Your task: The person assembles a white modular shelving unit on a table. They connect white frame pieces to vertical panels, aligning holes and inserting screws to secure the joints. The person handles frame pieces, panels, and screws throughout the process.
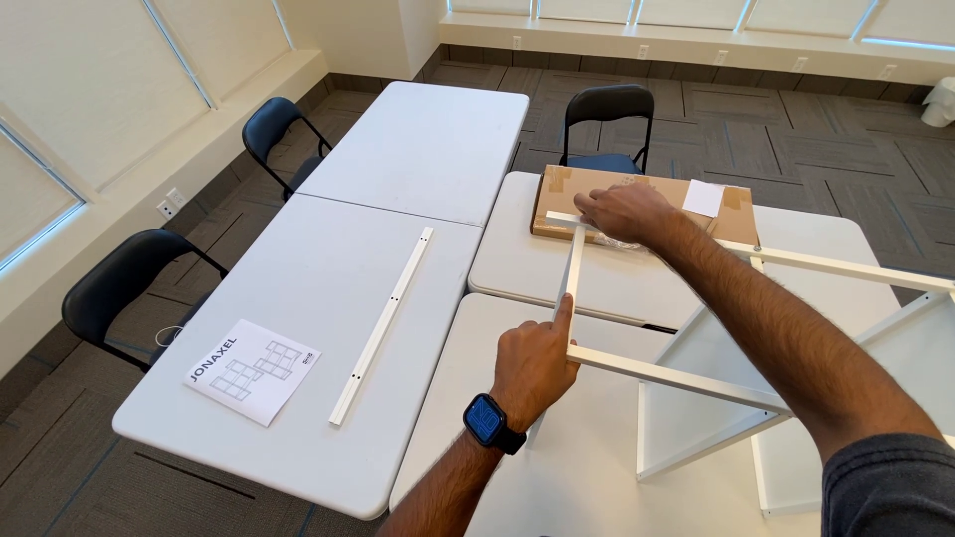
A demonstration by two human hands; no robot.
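**Head view: both hands on a white frame rail**

Head view shows a white metal frame [696,383] resting tilted on the near-right table [557,477], its top side formed by a thin rail [571,276]. That rail's long axis runs away from the person, from the near corner by the left hand [532,363] up to the far corner under the right hand [625,211]. The left hand is the nearer one; its fingers are curled in, with the index finger stretched up against the rail close to the near corner, touching rather than wrapping it. The right hand reaches further out, palm down, fingers closed over the rail's far end where it lies on the cardboard box [731,221]. Whether it truly grips the rail or only presses on it I cannot tell.

From the near corner another bar of the frame runs off to the right, under the right forearm. The box sits on the far-right table, with a clear plastic bag just beneath the right hand.

On the left table [298,288], well apart from both hands, a loose white rail [383,323] lies with the same long axis, and a printed instruction sheet [254,370] lies beside it. Dark chairs [124,283] stand around the tables.
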